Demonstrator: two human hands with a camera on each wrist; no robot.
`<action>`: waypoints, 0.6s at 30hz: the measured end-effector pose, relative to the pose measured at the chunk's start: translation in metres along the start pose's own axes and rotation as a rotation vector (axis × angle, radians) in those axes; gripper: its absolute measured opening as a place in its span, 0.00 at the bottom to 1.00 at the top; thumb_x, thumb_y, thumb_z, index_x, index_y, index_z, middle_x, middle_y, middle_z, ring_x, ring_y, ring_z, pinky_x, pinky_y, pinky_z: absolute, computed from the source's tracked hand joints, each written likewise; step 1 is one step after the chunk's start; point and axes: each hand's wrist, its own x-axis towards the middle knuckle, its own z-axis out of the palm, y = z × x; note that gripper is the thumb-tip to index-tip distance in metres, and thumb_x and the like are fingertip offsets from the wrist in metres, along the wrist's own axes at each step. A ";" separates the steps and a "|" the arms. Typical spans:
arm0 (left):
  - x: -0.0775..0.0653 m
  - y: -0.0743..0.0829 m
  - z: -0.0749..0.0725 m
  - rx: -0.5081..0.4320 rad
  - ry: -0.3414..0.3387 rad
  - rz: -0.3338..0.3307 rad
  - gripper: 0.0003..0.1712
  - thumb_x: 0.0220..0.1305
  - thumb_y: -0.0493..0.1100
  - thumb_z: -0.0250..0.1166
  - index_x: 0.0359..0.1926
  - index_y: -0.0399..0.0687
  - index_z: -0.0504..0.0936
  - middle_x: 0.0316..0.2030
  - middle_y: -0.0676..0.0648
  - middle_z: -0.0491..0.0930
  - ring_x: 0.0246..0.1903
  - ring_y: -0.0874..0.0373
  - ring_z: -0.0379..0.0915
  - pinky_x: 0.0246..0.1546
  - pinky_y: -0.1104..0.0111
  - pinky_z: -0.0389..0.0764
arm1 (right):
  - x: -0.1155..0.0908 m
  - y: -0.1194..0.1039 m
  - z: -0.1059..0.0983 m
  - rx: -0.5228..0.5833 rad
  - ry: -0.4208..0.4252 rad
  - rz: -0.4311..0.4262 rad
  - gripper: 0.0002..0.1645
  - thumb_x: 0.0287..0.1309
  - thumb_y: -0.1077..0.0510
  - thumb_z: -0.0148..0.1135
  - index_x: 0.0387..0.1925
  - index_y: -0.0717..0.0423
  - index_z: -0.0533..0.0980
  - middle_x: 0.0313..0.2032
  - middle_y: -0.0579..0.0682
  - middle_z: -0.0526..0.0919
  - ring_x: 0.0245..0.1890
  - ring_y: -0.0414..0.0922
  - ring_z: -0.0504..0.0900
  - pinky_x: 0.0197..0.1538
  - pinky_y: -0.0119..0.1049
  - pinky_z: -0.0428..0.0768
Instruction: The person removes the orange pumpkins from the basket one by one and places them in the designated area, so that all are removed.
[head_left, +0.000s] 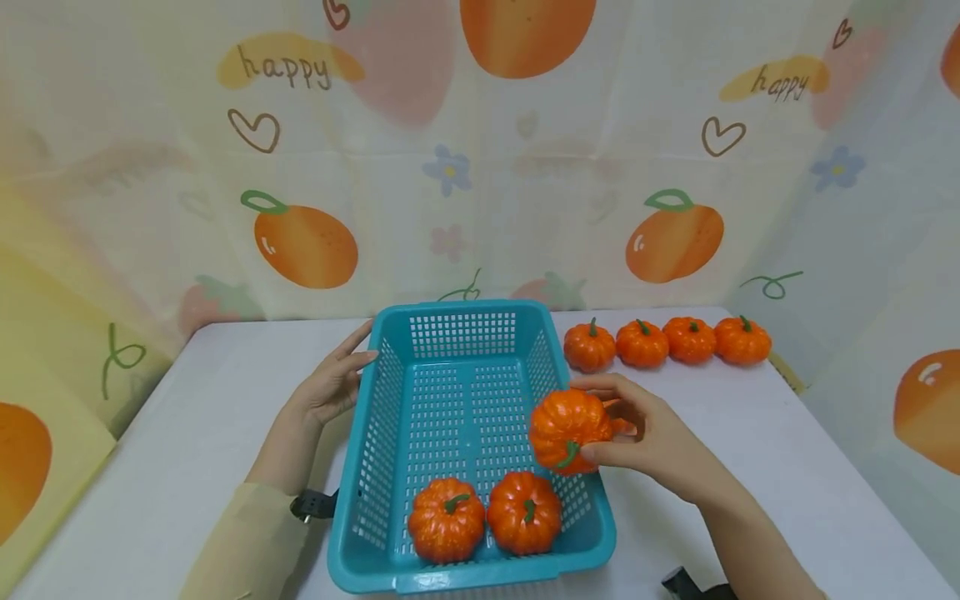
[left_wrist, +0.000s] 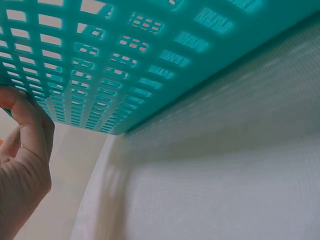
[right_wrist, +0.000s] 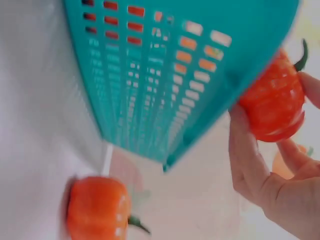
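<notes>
While the right hand pinches a pumpkin over the right rim of the basket, its fingers cover most of an orange thing right of the basket. The rim hides part of the held pumpkin in the right wrist view. It is glossy, plump and ribbed, its curved green stem pointing toward the basket's near end, where two pumpkins sit inside. The left hand rests fairly straight fingers against the basket's left side, some fingertips out of sight.
</notes>
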 end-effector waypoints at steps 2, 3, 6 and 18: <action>0.000 0.000 -0.001 -0.003 0.003 0.003 0.38 0.75 0.40 0.51 0.78 0.65 0.46 0.49 0.52 0.79 0.37 0.62 0.83 0.37 0.69 0.88 | -0.008 0.001 -0.008 0.008 0.008 -0.014 0.33 0.58 0.59 0.67 0.65 0.49 0.69 0.54 0.54 0.76 0.50 0.52 0.76 0.44 0.37 0.86; 0.000 0.000 -0.001 -0.005 0.003 0.005 0.38 0.75 0.39 0.51 0.78 0.65 0.46 0.49 0.52 0.79 0.37 0.62 0.83 0.37 0.69 0.88 | -0.011 0.002 -0.011 0.010 0.011 -0.017 0.33 0.59 0.60 0.66 0.65 0.48 0.69 0.54 0.52 0.76 0.50 0.51 0.76 0.44 0.38 0.86; -0.001 0.000 -0.001 -0.007 0.001 0.010 0.38 0.75 0.39 0.51 0.78 0.64 0.46 0.49 0.52 0.79 0.37 0.62 0.84 0.37 0.68 0.88 | -0.019 0.001 -0.021 -0.011 0.025 -0.029 0.32 0.60 0.61 0.65 0.65 0.46 0.69 0.54 0.47 0.77 0.49 0.47 0.77 0.44 0.37 0.85; -0.002 -0.001 0.001 0.010 -0.005 0.021 0.38 0.75 0.40 0.52 0.79 0.63 0.46 0.47 0.52 0.80 0.36 0.62 0.84 0.36 0.69 0.88 | -0.030 0.017 -0.068 -0.108 0.170 0.056 0.31 0.67 0.57 0.58 0.70 0.43 0.64 0.54 0.43 0.72 0.49 0.39 0.78 0.44 0.34 0.86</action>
